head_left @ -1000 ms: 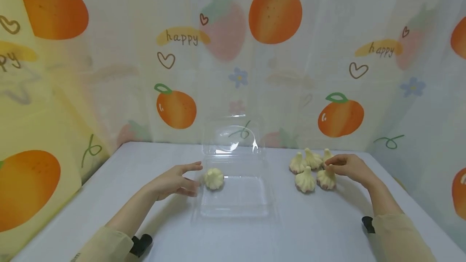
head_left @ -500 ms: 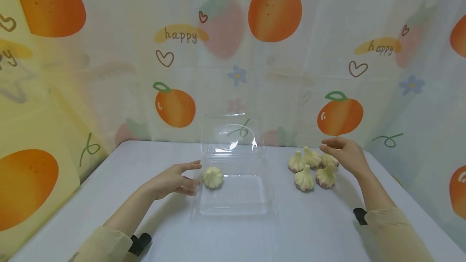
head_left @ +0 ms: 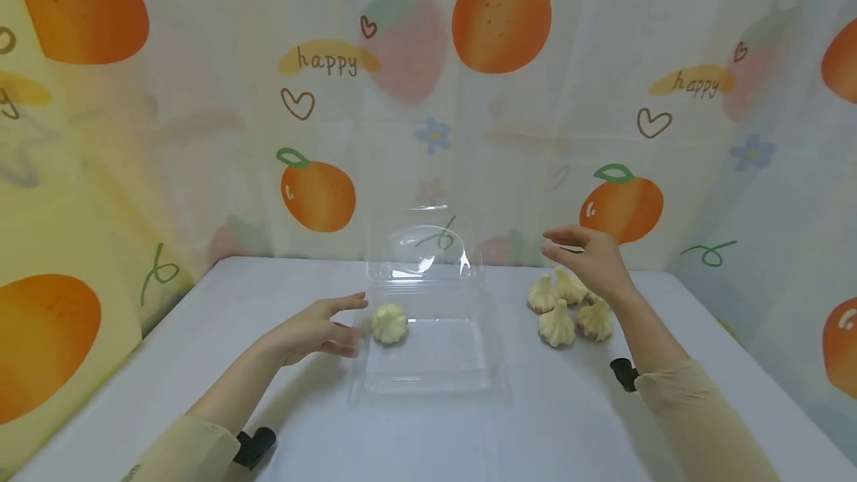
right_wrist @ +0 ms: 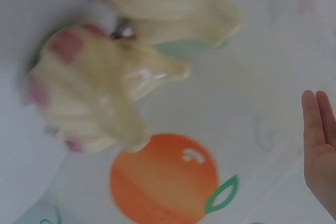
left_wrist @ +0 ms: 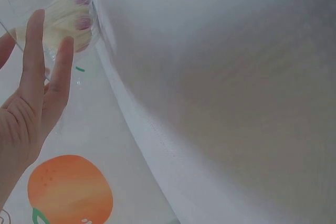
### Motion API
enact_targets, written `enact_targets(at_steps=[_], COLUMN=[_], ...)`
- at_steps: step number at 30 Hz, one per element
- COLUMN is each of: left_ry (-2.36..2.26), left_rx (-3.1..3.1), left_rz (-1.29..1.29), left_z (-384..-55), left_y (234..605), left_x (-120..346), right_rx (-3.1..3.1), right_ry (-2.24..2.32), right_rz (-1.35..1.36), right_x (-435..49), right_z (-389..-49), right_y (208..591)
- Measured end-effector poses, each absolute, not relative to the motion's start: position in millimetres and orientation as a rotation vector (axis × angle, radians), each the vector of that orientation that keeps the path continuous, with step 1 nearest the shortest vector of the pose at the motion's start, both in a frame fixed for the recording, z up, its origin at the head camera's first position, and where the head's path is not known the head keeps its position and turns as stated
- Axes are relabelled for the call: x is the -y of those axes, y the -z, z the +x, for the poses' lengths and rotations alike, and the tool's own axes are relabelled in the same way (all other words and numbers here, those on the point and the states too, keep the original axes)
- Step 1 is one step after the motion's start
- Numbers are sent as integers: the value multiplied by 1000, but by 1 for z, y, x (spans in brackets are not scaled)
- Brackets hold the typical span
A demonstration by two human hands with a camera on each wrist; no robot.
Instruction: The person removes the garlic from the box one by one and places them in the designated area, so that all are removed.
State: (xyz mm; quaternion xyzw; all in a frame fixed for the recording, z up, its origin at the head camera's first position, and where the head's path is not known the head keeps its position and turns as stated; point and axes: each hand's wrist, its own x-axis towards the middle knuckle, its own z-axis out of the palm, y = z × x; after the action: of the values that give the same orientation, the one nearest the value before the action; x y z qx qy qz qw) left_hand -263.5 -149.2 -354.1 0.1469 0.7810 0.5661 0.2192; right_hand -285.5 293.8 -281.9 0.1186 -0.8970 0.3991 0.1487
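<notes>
My left hand (head_left: 318, 333) rests at the left edge of a clear plastic clamshell box (head_left: 428, 381), its fingers extended. Inside the box, at the left, sits one garlic bulb (head_left: 389, 323); the left wrist view shows this garlic (left_wrist: 81, 22) through the plastic, beyond the fingers (left_wrist: 34, 56). My right hand (head_left: 592, 259) hovers above a cluster of several garlic bulbs (head_left: 556, 324), fingers stretched to the left, holding nothing visible. It partly hides the back right bulb. Blurred garlic bulbs (right_wrist: 94, 87) fill the left of the right wrist view, apart from the right hand (right_wrist: 320, 145).
The box lid (head_left: 425, 248) stands raised at the back, near the curtain (head_left: 509, 132) printed with oranges. A white cloth covers the table (head_left: 428, 437). A yellow curtain side (head_left: 47, 229) borders the left.
My right hand has risen off the garlic cluster and moved left above it, fingers straightening. The left hand stays at the box edge. The garlic has not visibly moved.
</notes>
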Motion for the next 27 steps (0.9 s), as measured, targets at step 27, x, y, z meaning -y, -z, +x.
enact_targets(at_steps=[27], left_ry=[-1548], left_rx=[-2162], left_rz=[402], left_z=[-266], left_y=[353], left_x=[149], right_rx=[2494], right_ry=[-1455], right_rz=[888], right_x=[-133], right_z=[-311], right_y=[261])
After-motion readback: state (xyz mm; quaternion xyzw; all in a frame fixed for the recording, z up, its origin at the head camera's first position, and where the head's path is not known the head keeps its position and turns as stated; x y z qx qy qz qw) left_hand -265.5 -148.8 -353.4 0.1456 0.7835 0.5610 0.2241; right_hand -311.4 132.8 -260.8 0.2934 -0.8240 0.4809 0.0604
